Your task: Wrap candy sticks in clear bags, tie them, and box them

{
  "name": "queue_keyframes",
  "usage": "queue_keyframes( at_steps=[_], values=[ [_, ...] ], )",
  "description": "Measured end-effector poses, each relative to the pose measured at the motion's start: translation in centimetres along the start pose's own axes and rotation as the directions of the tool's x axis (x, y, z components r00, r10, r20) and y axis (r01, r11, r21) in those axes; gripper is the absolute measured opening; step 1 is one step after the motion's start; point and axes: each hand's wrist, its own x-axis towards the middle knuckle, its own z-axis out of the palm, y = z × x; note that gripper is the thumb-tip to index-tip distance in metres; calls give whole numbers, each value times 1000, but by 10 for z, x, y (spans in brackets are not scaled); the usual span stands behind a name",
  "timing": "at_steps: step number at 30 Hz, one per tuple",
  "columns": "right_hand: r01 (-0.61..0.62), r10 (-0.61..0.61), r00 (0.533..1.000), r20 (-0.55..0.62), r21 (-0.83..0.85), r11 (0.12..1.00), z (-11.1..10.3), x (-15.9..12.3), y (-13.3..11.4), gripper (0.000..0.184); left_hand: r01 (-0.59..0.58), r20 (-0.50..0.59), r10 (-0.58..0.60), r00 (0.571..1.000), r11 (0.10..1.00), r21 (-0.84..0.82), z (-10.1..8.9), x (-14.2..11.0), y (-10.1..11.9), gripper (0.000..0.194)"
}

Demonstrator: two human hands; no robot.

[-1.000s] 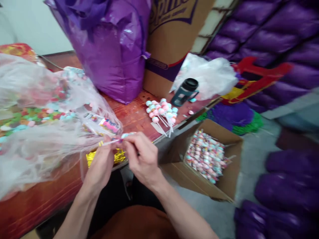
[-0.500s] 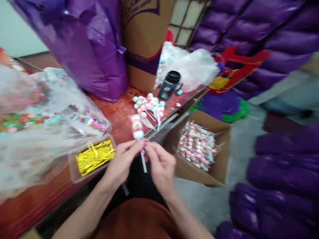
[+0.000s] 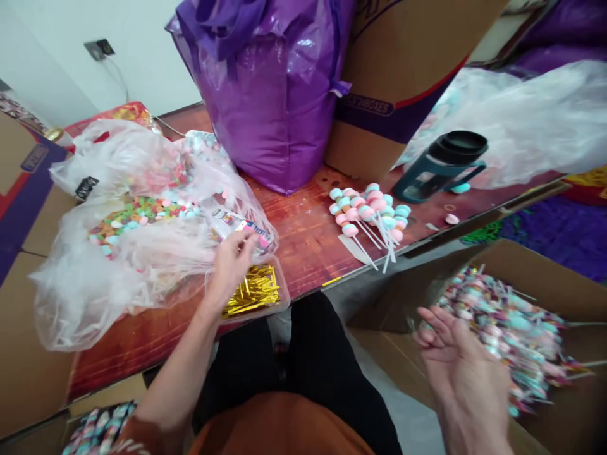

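Observation:
My left hand (image 3: 232,259) reaches over a clear tray of gold twist ties (image 3: 253,292) to a printed packet (image 3: 237,222) at the mouth of a big clear bag of coloured sweets (image 3: 128,221). Its fingers curl against the packet; what they pinch is hidden. My right hand (image 3: 455,360) hangs open, palm up and empty, over a cardboard box (image 3: 502,251) on the floor that is filled with wrapped sweet skewers (image 3: 497,322). A small heap of unwrapped pink and blue skewers (image 3: 367,212) lies on the red wooden table (image 3: 303,243).
A large purple bag (image 3: 275,95) and a tall carton (image 3: 403,63) stand at the back of the table. A dark mug (image 3: 441,165) lies beside a white plastic bag (image 3: 521,120) at the right. More cartons (image 3: 19,208) stand at the left.
Both hands held one sweet skewer in front of me. Now the skewer is gone from them: the right hand has swung out over the floor box and opened, the left has gone to the packet.

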Motion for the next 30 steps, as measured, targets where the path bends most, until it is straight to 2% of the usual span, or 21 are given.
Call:
queue_keyframes(
  at_steps=[2,4,6,9,14,18,21,23,25,28,30],
  values=[
    [12,-9,999,46,-65,998,9,5,2,34,29,-85,-7,996,963,269,-21,32,-17,24],
    [10,6,989,147,-105,994,25,-5,8,35,105,-128,-45,991,849,517,-33,58,-32,26],
    [33,-1,972,234,-132,991,45,-22,16,35,178,-146,-109,983,739,650,-37,75,-43,30],
    [141,-60,939,338,-219,965,69,-45,28,31,233,-154,-175,972,687,689,-37,86,-53,25],
    [254,-74,863,500,-303,918,85,-61,40,27,244,-163,-181,970,731,637,-38,90,-59,14],
    [358,-106,809,578,-342,869,93,-70,37,25,206,-147,-146,978,776,597,-41,86,-51,14],
    [423,-142,765,628,-325,846,108,-78,32,24,144,-124,-93,988,847,511,-37,67,-32,12],
    [410,-132,747,651,-296,863,124,-81,31,26,75,-100,-44,994,942,327,-28,46,-16,10],
    [354,-99,744,661,-264,897,140,-83,32,30,17,-63,-11,998,995,97,-14,20,0,10],
    [254,-68,776,627,-212,944,157,-82,36,27,1,-62,-13,998,982,-191,11,-13,18,10],
    [237,-91,810,580,-181,954,161,-80,38,22,27,-155,-92,984,925,-379,24,-28,22,15]
  ],
)
